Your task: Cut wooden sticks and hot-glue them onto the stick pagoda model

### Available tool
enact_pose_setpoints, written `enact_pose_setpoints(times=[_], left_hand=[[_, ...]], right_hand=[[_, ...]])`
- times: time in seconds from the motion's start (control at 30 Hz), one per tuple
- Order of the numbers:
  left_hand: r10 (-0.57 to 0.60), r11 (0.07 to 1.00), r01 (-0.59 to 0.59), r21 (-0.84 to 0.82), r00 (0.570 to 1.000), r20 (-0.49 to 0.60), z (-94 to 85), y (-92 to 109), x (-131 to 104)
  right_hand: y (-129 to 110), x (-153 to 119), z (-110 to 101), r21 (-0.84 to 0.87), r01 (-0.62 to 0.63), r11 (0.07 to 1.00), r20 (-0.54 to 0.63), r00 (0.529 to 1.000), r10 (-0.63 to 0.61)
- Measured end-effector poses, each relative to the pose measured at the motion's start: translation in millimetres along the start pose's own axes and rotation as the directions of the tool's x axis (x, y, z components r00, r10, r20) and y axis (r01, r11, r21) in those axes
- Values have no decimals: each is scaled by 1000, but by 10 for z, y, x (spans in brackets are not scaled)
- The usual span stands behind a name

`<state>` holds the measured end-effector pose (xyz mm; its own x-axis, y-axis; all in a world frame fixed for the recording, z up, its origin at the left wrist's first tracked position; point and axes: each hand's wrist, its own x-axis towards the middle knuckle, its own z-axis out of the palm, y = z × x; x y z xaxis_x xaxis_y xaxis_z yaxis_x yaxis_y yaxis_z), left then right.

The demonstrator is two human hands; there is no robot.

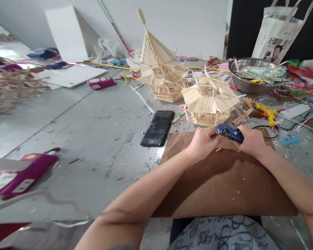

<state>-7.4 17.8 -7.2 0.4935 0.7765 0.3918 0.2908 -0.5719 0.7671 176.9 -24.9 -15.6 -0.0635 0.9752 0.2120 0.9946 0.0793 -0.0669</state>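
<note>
My right hand is closed round the handle end of a dark-blue hand tool, which has a rounded, speckled head; I cannot tell its exact kind. The tool's other end meets my left hand, whose fingers are pinched together. Whatever they hold is hidden. Both hands are above the far part of a brown board, where a short cut piece of stick and small chips lie. Just beyond my hands stands a low stick-built pavilion model with a sloping, many-sided roof.
A taller stick pavilion with a pointed roof stands behind. A black phone lies left of the board. Toward the right are a yellow glue gun, a metal bowl and a white bag. Purple power strips lie at left.
</note>
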Motion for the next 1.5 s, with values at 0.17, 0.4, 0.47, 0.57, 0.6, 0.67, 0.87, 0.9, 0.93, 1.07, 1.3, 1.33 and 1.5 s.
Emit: enact_pose_setpoints(times=[0.17,0.4,0.47,0.57,0.6,0.67,0.87,0.9,0.93,1.07,1.3,1.33,1.5], left_hand=[[-46,999,46,-25,999,-7,11,-14,-3],[-33,999,34,-41,999,24,-2,-32,15],[-49,998,50,-47,999,10,-3,-53,22],[-72,996,73,-52,997,10,-3,-86,31],[-83,995,83,-55,997,11,-2,-94,33],[-105,992,106,-63,994,11,2,-102,37],[-122,986,116,-121,992,-41,20,-93,37],[-110,987,103,-119,993,-52,23,-89,34],[-94,990,86,-112,994,-60,26,-85,31],[-21,998,15,-62,995,-101,32,-68,9],[6,1000,-6,-3,997,-82,23,-40,-12],[3,1000,-3,-1,997,-78,21,-39,-11],[-5,1000,7,16,997,-73,24,-43,-6]], right_hand=[[-8,9,-2,35,-26,999,22,999,26],[165,118,20,292,74,954,-196,980,-16],[247,150,28,220,169,961,-269,957,-107],[354,187,27,36,244,969,-271,936,-225],[379,196,20,-12,244,970,-263,935,-238],[404,202,-4,-47,214,976,-254,942,-219],[275,136,-71,108,20,994,-116,993,-7],[236,121,-76,113,16,994,-102,995,-4],[198,106,-79,110,21,994,-90,996,-11],[74,64,-84,78,29,997,-46,999,-26],[5,26,-82,72,36,997,-27,999,-34],[4,24,-80,72,32,997,-26,999,-30],[5,20,-62,62,27,998,-21,999,-26]])
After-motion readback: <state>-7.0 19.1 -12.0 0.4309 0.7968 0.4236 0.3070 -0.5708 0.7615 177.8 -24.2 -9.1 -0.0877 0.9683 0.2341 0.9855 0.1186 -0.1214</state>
